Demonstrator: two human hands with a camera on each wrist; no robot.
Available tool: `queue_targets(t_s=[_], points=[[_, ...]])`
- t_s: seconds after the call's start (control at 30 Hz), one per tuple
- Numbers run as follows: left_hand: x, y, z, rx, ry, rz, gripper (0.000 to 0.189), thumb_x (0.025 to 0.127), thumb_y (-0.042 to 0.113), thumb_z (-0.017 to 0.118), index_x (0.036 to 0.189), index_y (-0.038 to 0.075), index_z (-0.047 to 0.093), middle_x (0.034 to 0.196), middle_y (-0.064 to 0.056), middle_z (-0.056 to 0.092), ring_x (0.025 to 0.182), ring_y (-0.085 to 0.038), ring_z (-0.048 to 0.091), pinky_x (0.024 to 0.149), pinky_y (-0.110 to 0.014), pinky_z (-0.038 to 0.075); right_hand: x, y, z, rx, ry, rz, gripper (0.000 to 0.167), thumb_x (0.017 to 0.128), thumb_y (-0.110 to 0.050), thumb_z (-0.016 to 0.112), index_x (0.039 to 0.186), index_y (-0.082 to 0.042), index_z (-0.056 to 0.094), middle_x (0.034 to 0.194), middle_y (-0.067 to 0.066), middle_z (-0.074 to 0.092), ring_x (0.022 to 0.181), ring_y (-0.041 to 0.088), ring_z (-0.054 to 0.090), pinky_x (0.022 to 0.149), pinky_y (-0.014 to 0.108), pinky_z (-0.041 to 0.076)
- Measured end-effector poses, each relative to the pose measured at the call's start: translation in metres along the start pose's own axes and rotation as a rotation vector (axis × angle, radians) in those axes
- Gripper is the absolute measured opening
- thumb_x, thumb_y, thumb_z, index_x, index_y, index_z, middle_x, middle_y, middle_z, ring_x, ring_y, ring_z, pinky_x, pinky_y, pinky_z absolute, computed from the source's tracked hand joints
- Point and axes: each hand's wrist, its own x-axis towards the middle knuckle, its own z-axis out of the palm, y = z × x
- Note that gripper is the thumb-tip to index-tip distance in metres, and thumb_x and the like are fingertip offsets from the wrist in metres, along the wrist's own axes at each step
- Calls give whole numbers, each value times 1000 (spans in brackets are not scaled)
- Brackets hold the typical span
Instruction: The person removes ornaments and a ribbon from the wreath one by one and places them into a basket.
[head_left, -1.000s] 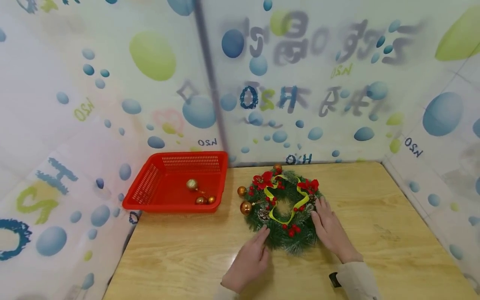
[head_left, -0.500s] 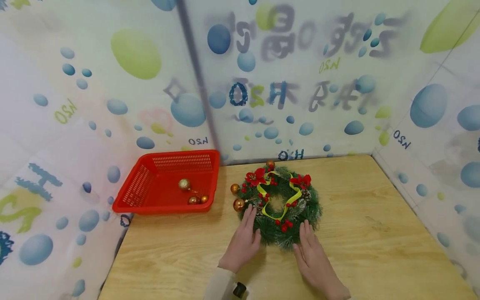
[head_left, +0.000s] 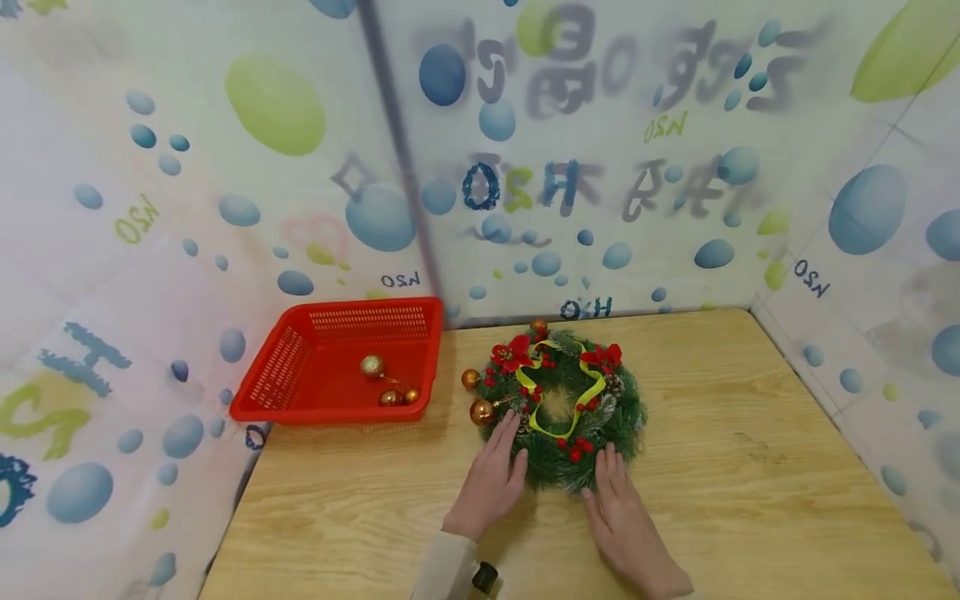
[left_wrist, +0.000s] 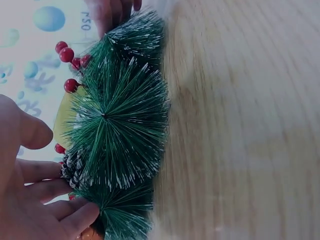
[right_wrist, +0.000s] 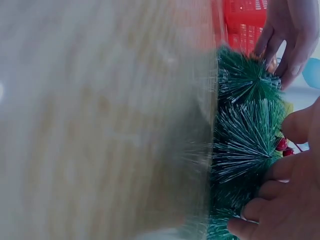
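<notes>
A green Christmas wreath [head_left: 622, 417] lies flat on the table, trimmed with red flowers, berries, pinecones and a yellow ribbon [head_left: 592, 392]. Copper-coloured baubles [head_left: 482, 412] stick out from its left side. My left hand [head_left: 491, 483] touches the front-left of the wreath with extended fingers, close to a pinecone [left_wrist: 75, 167]. At the front-right edge rests my right hand [head_left: 626, 529], its fingers fairly straight in the head view. The right wrist view has the right hand [right_wrist: 290, 185] against the needles, some fingertips hidden among them.
A red plastic basket [head_left: 315, 414] stands at the table's left back, holding several gold and copper baubles [head_left: 372, 367]. The wooden table [head_left: 750, 467] meets patterned walls at the back and sides. A dark band shows by the left sleeve [head_left: 442, 567].
My right hand has moved from the wreath's right side round to its front. My left hand has shifted forward along the left side. Over the last half second both have hardly moved.
</notes>
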Motion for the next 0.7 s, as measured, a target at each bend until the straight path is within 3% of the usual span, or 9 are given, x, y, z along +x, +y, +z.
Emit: queue_targets(t_s=[0.23,0.53,0.7], points=[[-9,6,4,23,-34,-3,56,107,20,46,157,-1,31,166,-17,27,150,-35,34,115,-53,40,11,8,-10,18,-67,21,65,109,-30,44,150,18,27,161,37,17,147,58,18,116,69,26],[-17,18,10,78,-13,31,59,104,17,53,156,-2,33,164,-21,29,144,-37,43,109,-48,49,30,26,-30,54,-179,41,77,107,-40,47,153,16,21,164,33,8,149,57,11,117,71,20],[-18,22,12,82,-22,36,60,103,16,55,156,-2,33,164,-22,29,140,-37,49,103,-44,54,39,34,-34,34,-180,24,77,107,-41,48,152,16,23,164,34,10,149,57,12,117,72,21]])
